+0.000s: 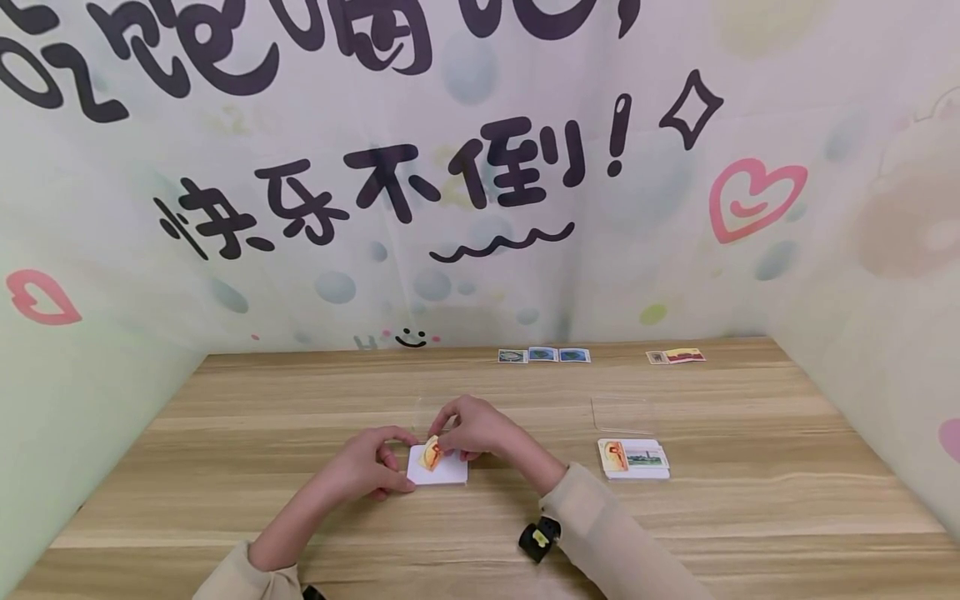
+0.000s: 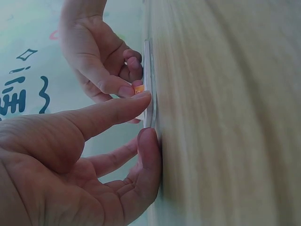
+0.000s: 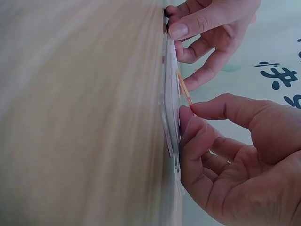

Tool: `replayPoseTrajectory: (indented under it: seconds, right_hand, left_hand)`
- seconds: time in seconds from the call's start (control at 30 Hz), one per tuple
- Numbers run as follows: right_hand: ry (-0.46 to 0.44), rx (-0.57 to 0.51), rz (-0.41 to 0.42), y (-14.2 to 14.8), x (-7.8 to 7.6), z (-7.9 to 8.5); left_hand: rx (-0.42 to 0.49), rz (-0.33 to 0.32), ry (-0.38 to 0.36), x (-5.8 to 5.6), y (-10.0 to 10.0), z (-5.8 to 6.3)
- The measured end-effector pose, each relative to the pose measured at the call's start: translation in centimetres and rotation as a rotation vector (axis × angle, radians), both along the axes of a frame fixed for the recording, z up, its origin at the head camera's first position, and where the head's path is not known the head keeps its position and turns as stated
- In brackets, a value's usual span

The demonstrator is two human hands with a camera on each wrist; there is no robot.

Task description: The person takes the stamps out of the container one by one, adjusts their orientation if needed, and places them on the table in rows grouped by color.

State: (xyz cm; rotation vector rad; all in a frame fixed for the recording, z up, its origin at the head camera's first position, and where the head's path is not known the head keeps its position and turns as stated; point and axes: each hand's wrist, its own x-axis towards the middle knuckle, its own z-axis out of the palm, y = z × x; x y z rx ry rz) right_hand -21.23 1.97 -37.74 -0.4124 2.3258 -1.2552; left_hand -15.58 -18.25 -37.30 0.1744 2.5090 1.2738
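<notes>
Head view, near to far. Two beige sleeves (image 1: 615,533) enter from the lower edge; a black wrist device (image 1: 535,540) with a yellow figure sits beside the right cuff. On the wood-grained tabletop (image 1: 337,542), the left hand (image 1: 363,462) grips the left end of a white card stack (image 1: 452,474), thumb at the near corner and fingers toward the far one. The right hand (image 1: 476,427) pinches an orange picture stamp (image 1: 431,455) between thumb and index finger, above the stack's left part. Right wrist view: the stamp is slanted to the stack's face, one end close to it; contact cannot be told. Transparent material lies under the stack.

To the right, a second white stack (image 1: 637,476) bears another orange stamp (image 1: 615,456) and a landscape stamp (image 1: 648,458); a clear lid (image 1: 622,414) lies just behind. Along the tabletop's far edge are three bluish stamps (image 1: 543,354) in a row and, farther right, a brown stamp (image 1: 657,357) adjoining a red-and-yellow one (image 1: 686,355). Behind hangs a pale backdrop (image 1: 645,267) with black lettering.
</notes>
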Motion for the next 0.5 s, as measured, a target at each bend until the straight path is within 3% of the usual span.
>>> replayPoseTrajectory:
  seconds: [0.5]
  right_hand:
    - [0.002,-0.020,0.011,0.18,-0.35,-0.10]
  left_hand:
    - [0.011,-0.007,0.000,-0.01,-0.07,-0.05]
